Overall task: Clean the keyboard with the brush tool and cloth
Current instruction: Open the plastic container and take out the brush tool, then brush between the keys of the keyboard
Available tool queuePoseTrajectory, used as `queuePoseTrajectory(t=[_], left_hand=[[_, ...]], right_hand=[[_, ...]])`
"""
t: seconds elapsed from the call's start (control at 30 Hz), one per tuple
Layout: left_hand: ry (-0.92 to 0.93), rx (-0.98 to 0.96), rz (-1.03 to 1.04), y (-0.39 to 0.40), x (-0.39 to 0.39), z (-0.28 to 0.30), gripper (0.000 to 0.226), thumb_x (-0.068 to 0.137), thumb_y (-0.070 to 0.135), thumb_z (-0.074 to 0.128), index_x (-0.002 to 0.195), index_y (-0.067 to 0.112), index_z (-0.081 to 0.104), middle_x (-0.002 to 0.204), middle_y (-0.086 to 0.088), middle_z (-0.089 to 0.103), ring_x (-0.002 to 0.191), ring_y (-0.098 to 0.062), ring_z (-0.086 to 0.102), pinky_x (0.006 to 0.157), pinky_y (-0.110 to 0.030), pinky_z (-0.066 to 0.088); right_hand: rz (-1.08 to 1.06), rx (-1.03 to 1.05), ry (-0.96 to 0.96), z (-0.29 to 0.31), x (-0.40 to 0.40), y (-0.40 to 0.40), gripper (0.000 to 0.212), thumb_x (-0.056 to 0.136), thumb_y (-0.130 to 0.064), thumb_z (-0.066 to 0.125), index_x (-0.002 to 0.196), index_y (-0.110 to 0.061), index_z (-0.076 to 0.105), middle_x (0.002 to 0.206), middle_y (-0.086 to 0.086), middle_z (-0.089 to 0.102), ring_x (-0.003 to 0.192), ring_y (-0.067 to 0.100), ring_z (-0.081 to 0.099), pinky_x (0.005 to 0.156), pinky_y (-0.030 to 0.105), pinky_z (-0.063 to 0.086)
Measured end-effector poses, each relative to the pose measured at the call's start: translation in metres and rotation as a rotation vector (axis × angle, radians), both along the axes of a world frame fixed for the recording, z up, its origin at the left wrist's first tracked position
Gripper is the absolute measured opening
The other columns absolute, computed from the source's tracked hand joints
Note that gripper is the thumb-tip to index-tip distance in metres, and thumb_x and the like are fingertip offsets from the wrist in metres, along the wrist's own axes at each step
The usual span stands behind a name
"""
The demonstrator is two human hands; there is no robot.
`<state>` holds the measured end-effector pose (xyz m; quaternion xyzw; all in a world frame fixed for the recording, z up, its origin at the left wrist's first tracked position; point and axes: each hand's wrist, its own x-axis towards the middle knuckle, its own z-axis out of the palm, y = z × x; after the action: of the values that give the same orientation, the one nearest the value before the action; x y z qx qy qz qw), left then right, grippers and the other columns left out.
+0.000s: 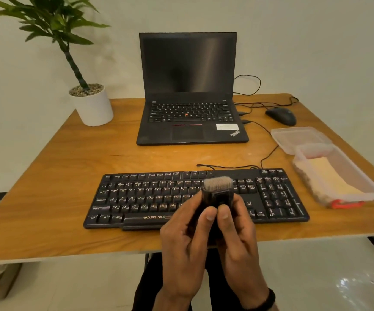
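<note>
Wooden table is spreading out under and beyond both hands, its near edge running just below them.

Laptop is standing open well beyond the hands, screen dark, red dot showing mid-keys.

Keyboard is lying directly beyond and beneath the hands, parallel to the near table edge. Black body, white legends, "ZEBRONICS" printed on the front lip; the keys are looking dusty and smudged. Its cable is trailing away toward the laptop.

Clear plastic container is sitting to the right of the right hand, lid hinged open behind it; a pale folded cloth is lying inside.

White potted plant is standing far off, beyond and left of the left hand.

Left hand and right hand are both gripping the brush tool, fingers wrapping its sides and both thumbs pressing on its near face. A dark band is circling the right wrist.

Brush tool is being held upright above the keyboard's right-centre keys: black blocky body, a tuft of pale grey-brown bristles pointing up and away from the hands.

Black mouse is resting well beyond the right hand, right of the laptop.
</note>
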<state>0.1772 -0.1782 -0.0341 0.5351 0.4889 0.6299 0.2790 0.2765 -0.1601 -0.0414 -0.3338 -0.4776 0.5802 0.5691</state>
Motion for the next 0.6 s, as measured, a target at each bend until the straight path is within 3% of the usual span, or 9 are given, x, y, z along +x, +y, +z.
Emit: queuePoseTrajectory(t=[0.17, 0.27, 0.33, 0.4, 0.47, 0.53, 0.6], left_hand=[[-0.010, -0.030, -0.064, -0.004, 0.001, -0.002, 0.033, 0.104, 0.032, 0.058, 0.137, 0.030, 0.064, 0.121, 0.010, 0.073, 0.112, -0.013, 0.071, 0.086, -0.028, 0.060], [0.023, -0.071, -0.067, -0.005, -0.005, 0.000, 0.035, 0.100, 0.041, 0.063, 0.134, 0.037, 0.066, 0.115, 0.008, 0.075, 0.096, -0.014, 0.074, 0.076, -0.026, 0.061], [0.209, -0.037, -0.015, -0.006, -0.022, -0.002, 0.047, 0.093, 0.050, 0.068, 0.137, 0.034, 0.063, 0.129, 0.012, 0.068, 0.113, -0.014, 0.069, 0.091, -0.027, 0.058], [0.506, 0.013, 0.101, -0.005, -0.047, -0.008, 0.070, 0.086, 0.065, 0.068, 0.146, 0.030, 0.054, 0.148, 0.015, 0.053, 0.139, -0.015, 0.049, 0.111, -0.032, 0.045], [0.667, -0.037, 0.228, -0.004, -0.075, -0.011, 0.090, 0.077, 0.079, 0.064, 0.152, 0.032, 0.045, 0.158, 0.010, 0.041, 0.151, -0.016, 0.032, 0.122, -0.048, 0.032], [0.754, -0.132, 0.323, -0.001, -0.100, -0.013, 0.105, 0.068, 0.090, 0.059, 0.154, 0.033, 0.043, 0.163, 0.003, 0.035, 0.156, -0.021, 0.022, 0.124, -0.064, 0.014], [0.792, -0.232, 0.371, 0.000, -0.120, -0.011, 0.116, 0.057, 0.097, 0.055, 0.155, 0.036, 0.042, 0.165, 0.000, 0.032, 0.157, -0.023, 0.018, 0.122, -0.069, 0.001]], right_hand=[[-0.098, -0.037, 0.011, 0.003, -0.002, 0.000, 0.053, 0.084, -0.061, 0.073, 0.114, -0.018, 0.067, 0.104, 0.019, 0.069, 0.101, 0.044, 0.066, 0.086, 0.066, 0.055], [-0.097, -0.080, 0.025, 0.007, 0.002, 0.000, 0.057, 0.078, -0.061, 0.079, 0.109, -0.015, 0.068, 0.091, 0.018, 0.067, 0.074, 0.034, 0.064, 0.056, 0.041, 0.056], [-0.132, -0.062, -0.009, 0.013, 0.012, 0.002, 0.056, 0.074, -0.060, 0.082, 0.110, -0.020, 0.067, 0.087, 0.017, 0.069, 0.063, 0.026, 0.061, 0.044, 0.031, 0.049], [-0.211, -0.046, -0.056, 0.020, 0.028, 0.005, 0.047, 0.076, -0.054, 0.081, 0.107, -0.023, 0.063, 0.085, 0.015, 0.071, 0.058, 0.023, 0.061, 0.040, 0.028, 0.046], [-0.291, -0.047, -0.083, 0.025, 0.046, 0.011, 0.036, 0.078, -0.041, 0.077, 0.103, -0.022, 0.060, 0.085, 0.012, 0.071, 0.057, 0.023, 0.061, 0.039, 0.027, 0.044], [-0.332, -0.029, -0.131, 0.030, 0.060, 0.018, 0.030, 0.078, -0.034, 0.077, 0.101, -0.023, 0.061, 0.087, 0.010, 0.071, 0.060, 0.025, 0.060, 0.041, 0.027, 0.045], [-0.325, 0.001, -0.223, 0.035, 0.071, 0.023, 0.029, 0.078, -0.029, 0.078, 0.103, -0.025, 0.065, 0.092, 0.008, 0.073, 0.066, 0.030, 0.063, 0.050, 0.029, 0.053]])
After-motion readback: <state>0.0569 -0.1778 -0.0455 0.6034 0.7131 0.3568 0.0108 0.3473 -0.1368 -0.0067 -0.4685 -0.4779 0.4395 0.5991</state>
